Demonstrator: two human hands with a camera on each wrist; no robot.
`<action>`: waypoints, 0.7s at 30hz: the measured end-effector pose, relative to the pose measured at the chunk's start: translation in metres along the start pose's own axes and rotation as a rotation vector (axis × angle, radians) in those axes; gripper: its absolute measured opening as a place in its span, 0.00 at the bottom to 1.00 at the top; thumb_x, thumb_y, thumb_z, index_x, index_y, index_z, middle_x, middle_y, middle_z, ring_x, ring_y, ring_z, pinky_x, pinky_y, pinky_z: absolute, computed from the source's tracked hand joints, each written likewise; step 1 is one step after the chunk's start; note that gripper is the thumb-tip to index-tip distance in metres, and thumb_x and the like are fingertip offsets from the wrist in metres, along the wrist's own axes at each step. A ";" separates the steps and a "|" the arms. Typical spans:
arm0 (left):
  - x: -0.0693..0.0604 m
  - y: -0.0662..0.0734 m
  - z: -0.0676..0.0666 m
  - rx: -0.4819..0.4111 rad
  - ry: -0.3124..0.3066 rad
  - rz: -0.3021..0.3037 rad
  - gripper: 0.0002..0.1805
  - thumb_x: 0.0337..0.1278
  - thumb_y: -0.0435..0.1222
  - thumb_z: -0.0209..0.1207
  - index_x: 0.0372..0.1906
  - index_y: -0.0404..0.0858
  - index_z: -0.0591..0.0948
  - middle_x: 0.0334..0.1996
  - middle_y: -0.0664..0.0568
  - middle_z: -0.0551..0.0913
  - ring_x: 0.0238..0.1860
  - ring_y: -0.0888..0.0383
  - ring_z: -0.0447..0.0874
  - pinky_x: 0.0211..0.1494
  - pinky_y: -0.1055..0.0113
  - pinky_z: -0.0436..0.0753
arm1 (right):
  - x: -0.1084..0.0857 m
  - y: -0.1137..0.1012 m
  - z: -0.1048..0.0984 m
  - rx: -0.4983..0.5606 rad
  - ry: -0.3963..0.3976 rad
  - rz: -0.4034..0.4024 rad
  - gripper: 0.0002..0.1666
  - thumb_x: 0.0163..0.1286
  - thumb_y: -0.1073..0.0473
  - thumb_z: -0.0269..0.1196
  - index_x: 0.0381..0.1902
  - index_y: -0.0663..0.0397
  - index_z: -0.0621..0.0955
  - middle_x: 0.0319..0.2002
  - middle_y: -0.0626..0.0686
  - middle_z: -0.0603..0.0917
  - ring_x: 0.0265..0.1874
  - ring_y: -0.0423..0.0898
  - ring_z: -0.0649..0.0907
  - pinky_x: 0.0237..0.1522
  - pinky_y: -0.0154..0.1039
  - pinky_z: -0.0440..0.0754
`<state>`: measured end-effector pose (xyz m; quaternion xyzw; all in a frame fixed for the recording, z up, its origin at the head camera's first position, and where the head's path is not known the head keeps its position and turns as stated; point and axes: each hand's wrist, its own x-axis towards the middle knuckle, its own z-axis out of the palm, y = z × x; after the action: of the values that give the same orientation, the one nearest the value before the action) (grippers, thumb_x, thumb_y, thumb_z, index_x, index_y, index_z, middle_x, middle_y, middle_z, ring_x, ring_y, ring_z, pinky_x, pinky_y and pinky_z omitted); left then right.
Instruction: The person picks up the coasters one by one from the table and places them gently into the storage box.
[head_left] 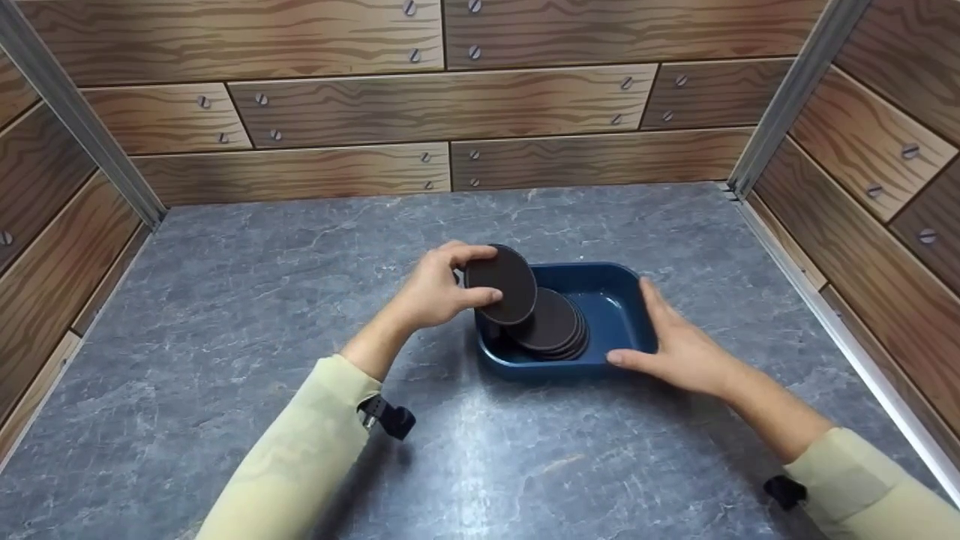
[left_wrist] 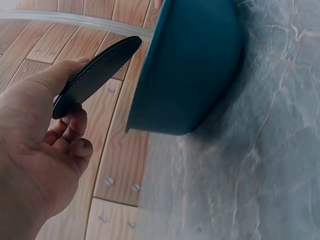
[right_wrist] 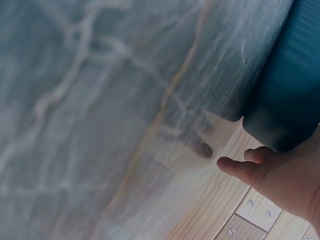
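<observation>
My left hand [head_left: 436, 289] pinches a dark, round coaster [head_left: 514, 283] between thumb and fingers, tilted up over the left end of a blue rectangular tray [head_left: 631, 330]. Seen edge-on in the left wrist view, this coaster [left_wrist: 102, 75] has stitching along its rim and is apart from the tray's wall. Several matching coasters [head_left: 546, 321] lie in a slightly fanned stack inside the tray, on its left side. At the tray's right end, my right hand [head_left: 691, 357] rests against the near corner, thumb at the front rim and straight fingers along the right side.
The tray stands on a grey marbled tabletop [head_left: 262, 315]. Wood-patterned panels [head_left: 442, 105] enclose the back and both sides, with metal strips at the corners. A dark wrist strap with a small device [head_left: 397, 421] sits on the left sleeve.
</observation>
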<state>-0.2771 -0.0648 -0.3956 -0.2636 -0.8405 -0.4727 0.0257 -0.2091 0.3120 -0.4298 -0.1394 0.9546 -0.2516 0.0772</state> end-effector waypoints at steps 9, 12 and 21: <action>0.005 0.002 0.020 0.018 -0.038 0.003 0.33 0.54 0.39 0.79 0.66 0.38 0.84 0.59 0.47 0.85 0.57 0.50 0.80 0.64 0.53 0.78 | 0.002 0.001 0.000 -0.007 0.000 -0.005 0.78 0.68 0.25 0.67 0.86 0.57 0.31 0.84 0.69 0.37 0.80 0.74 0.48 0.77 0.71 0.49; 0.006 0.003 0.027 0.026 -0.049 0.006 0.33 0.54 0.39 0.79 0.66 0.37 0.84 0.59 0.47 0.85 0.59 0.52 0.80 0.67 0.58 0.76 | 0.002 0.000 -0.001 -0.009 -0.001 -0.005 0.78 0.67 0.25 0.67 0.86 0.56 0.31 0.84 0.68 0.37 0.80 0.74 0.48 0.77 0.70 0.49; 0.007 0.006 0.047 0.171 -0.086 0.042 0.34 0.53 0.42 0.79 0.66 0.39 0.84 0.56 0.48 0.85 0.59 0.50 0.79 0.67 0.56 0.76 | 0.002 0.002 0.000 -0.010 0.005 -0.008 0.77 0.68 0.26 0.67 0.85 0.57 0.31 0.84 0.68 0.37 0.80 0.73 0.48 0.77 0.70 0.49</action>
<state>-0.2712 -0.0217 -0.4148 -0.2978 -0.8725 -0.3867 0.0219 -0.2111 0.3129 -0.4308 -0.1430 0.9554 -0.2476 0.0733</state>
